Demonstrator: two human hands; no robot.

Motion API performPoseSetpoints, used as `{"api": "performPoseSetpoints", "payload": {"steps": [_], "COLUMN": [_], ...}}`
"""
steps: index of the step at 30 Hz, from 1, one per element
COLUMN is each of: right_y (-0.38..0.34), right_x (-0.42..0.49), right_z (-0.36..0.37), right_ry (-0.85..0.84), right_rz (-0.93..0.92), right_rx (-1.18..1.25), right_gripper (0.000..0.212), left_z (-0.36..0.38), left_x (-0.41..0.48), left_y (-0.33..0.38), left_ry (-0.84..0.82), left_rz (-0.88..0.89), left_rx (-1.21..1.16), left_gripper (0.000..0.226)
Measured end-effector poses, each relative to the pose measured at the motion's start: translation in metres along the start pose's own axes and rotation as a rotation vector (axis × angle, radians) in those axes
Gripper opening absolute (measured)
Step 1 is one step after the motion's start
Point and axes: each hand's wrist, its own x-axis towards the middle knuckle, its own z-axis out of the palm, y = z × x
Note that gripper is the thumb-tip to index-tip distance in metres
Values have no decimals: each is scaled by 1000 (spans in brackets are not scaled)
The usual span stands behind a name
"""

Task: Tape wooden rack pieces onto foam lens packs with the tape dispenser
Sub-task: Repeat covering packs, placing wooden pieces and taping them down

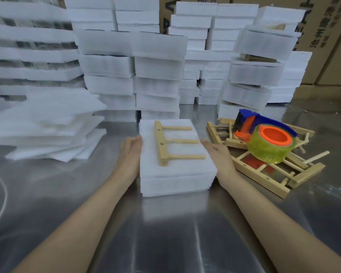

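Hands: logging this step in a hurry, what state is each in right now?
Left hand: open, straight fingers pressed against the foam pack on its left side.
Right hand: open, pressed against its right side, gripping nothing.

Steel tabletop (165, 233), reflective. Printed cardboard cartons (333, 56) at two o'clock. Loose foam sheets (47, 134), fanned, at ten o'clock. White cord (6, 194) at eight o'clock.
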Motion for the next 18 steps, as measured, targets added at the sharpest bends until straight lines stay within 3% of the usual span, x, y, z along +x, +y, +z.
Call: {"api": "performPoseSetpoints", "payload": {"steps": [3,5,7,9,11,13,18], "right_y": [-7,-11,-10,-8,-9,-5,1], "right_x": [-2,-6,-9,-10,-10,-9,-7], "right_z": [-3,-3,-1,1,4,6,5], "right_ry": [-66,-268,-438,-487,-444,-372,-368], "right_rz": [165,258,268,264,270,299,303], "right_rx": [424,661,666,637,633,635,658], "right_gripper": [32,46,53,58,65,74,61], "left_z": [14,20,17,8,3,6,10], "left_x": [-15,-22,-22,-21,-20,-19,-17], "left_y": [13,15,10,6,4,3,0], "left_ry": [-105,-101,-99,-219,-240,-146,-57], "left_rz": [-117,-117,-137,-267,-357,-353,-320], "left_rx": [-398,-468,-568,-683,-694,-657,-663], "left_gripper": [45,58,69,72,61,55,48]}}
